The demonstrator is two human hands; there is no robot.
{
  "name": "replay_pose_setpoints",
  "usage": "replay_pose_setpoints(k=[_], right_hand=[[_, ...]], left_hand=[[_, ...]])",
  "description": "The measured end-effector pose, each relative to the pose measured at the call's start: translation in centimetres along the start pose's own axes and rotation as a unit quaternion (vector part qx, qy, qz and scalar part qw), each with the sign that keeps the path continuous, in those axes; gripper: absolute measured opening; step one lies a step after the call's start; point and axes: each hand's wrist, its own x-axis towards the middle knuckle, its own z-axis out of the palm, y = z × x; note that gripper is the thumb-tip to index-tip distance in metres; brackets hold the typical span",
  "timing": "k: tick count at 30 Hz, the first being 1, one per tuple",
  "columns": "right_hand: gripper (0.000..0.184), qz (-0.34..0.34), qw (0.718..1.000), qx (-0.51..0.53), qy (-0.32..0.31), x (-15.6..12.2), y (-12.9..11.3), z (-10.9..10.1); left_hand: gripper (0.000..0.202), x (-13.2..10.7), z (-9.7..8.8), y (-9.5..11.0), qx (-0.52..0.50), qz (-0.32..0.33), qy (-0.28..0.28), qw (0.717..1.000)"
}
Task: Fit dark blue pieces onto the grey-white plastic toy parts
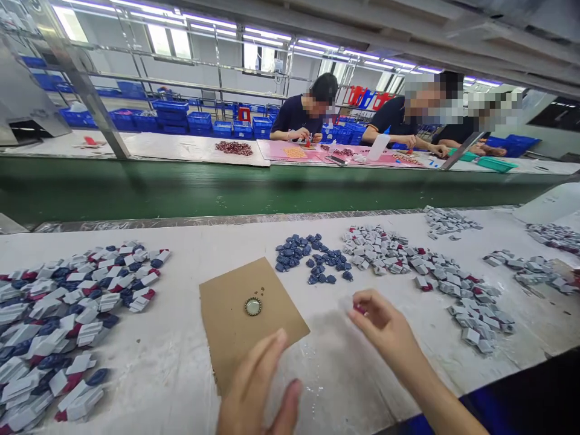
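My left hand (258, 386) hovers at the near edge of a brown cardboard sheet (240, 332), its fingers stretched and the thumb apart, holding nothing. A small round cap (253, 307) with a ridged edge and pale inside sits on the cardboard, with a few brown crumbs beside it. My right hand (385, 326), right of the cardboard and above the table, pinches a small piece (360, 309) with a dark red part and a blurred pale part. Beyond the right hand lie loose dark blue pieces (333, 260) and a heap of grey and red pieces (378, 248).
A large pile of grey, blue and red pieces (67, 326) covers the table's left side. More grey pieces (480, 314) spread to the right. Across a green conveyor belt (203, 193), several people work at another bench with a white bottle (378, 147) and green trays (496, 164).
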Motion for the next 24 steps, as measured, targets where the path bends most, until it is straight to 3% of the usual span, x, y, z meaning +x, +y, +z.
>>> replay_pose_setpoints(k=[1,3,5,8,10,11,14,16,20,24], right_hand=[[0.026,0.011,0.993,0.099,-0.057,-1.2,-1.7,0.7],[0.029,0.028,0.952,0.244,-0.185,-2.9,-4.4,1.6],[0.029,0.015,0.926,0.286,-0.245,-3.3,-5.7,1.9],[0.027,-0.005,0.965,0.205,-0.16,-2.0,-5.3,1.5],[0.026,-0.015,0.982,0.154,-0.105,-1.0,-4.8,1.5],[0.028,-0.034,0.983,0.144,-0.109,-0.8,-4.8,1.7],[0.039,-0.13,0.969,0.139,-0.159,-1.4,-5.9,3.2],[0.038,-0.182,0.964,0.126,-0.148,-2.3,-6.9,4.5],[0.032,-0.313,0.946,0.055,-0.054,-2.8,-7.3,6.1],[0.022,-0.482,0.874,-0.028,0.05,-2.7,-6.5,7.0]], left_hand=[[0.043,0.1,0.5,0.2,-0.013,0.003,-0.026,1.0],[0.042,0.4,0.6,0.2,-0.057,-0.024,-0.068,0.996],[0.027,0.7,0.0,-0.1,-0.137,-0.114,-0.077,0.981],[0.012,1.1,-1.2,-0.7,-0.295,-0.283,-0.056,0.911],[0.019,1.3,-1.6,-1.1,-0.366,-0.341,-0.031,0.865],[0.022,1.4,-1.6,-1.2,-0.385,-0.351,-0.015,0.853],[0.022,1.5,-1.4,-1.5,-0.437,-0.337,0.006,0.834],[0.024,1.4,-1.4,-1.5,-0.45,-0.318,0.01,0.834],[0.036,1.1,-2.3,-1.4,-0.389,-0.349,0.022,0.852],[0.036,0.7,-3.2,-1.0,-0.425,-0.389,-0.003,0.818]])
